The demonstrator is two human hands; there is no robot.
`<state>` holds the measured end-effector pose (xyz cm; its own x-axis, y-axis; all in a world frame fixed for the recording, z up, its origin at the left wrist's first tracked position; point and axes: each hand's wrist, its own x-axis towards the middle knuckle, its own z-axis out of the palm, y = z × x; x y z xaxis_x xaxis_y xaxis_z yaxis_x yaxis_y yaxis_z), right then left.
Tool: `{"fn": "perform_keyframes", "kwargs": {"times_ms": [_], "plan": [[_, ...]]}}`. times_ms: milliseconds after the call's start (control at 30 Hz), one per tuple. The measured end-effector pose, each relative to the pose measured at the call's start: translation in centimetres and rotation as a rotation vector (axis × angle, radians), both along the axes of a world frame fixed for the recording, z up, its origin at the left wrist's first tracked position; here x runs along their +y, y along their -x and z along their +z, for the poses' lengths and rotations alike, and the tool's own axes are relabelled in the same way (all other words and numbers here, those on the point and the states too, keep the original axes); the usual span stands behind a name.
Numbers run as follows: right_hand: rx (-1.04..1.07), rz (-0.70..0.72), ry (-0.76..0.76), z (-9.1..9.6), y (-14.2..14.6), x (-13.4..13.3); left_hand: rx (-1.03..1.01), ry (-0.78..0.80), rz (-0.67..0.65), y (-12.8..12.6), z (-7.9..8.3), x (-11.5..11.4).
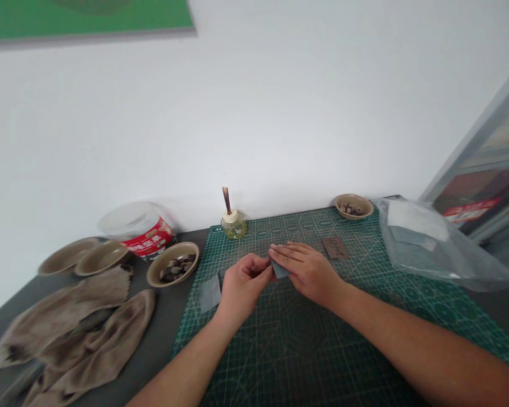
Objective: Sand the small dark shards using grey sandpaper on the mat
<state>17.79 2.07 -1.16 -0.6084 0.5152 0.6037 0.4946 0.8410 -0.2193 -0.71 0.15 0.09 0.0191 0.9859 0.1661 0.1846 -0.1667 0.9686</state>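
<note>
Both my hands meet over the green cutting mat (pixel 305 333). My right hand (pixel 305 268) lies with fingers together on a small grey sheet (pixel 280 270), pressing it down. My left hand (pixel 244 282) is curled in a pinch against the sheet's left edge; what sits inside the pinch is too small to make out. Another grey sheet (pixel 210 293) lies flat on the mat just left of my left hand. A small brown sheet (pixel 335 247) lies on the mat behind my right hand.
A reed diffuser bottle (pixel 233 223) stands at the mat's far edge. One tan bowl of dark pieces (pixel 173 267) sits left of the mat, another (pixel 353 206) at far right. Empty tan dishes (pixel 85 257), a red-labelled tub (pixel 139 229), stained cloths (pixel 76 322) and a plastic bag (pixel 428 243) surround it.
</note>
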Motion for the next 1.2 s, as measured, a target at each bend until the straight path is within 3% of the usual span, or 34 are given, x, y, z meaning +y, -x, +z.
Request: {"fn": "perform_keyframes", "kwargs": {"times_ms": [167, 600, 767, 967, 1200], "plan": [[0.039, 0.039, 0.001, -0.1, -0.1, 0.0, -0.049, -0.039, 0.021, 0.0, 0.0, -0.2], [0.367, -0.161, 0.371, -0.3, 0.1, 0.2, -0.110, -0.120, -0.109, 0.2, -0.4, 0.0], [0.356, -0.104, 0.270, 0.3, 0.2, -0.3, -0.143, -0.053, -0.147, 0.1, -0.4, 0.2], [0.146, -0.017, 0.039, 0.6, 0.2, -0.7, 0.116, -0.118, -0.061, 0.6, -0.7, 0.2], [0.074, -0.029, -0.026, 0.5, -0.2, -0.4, 0.112, -0.112, -0.032, 0.6, -0.4, -0.2]]}}
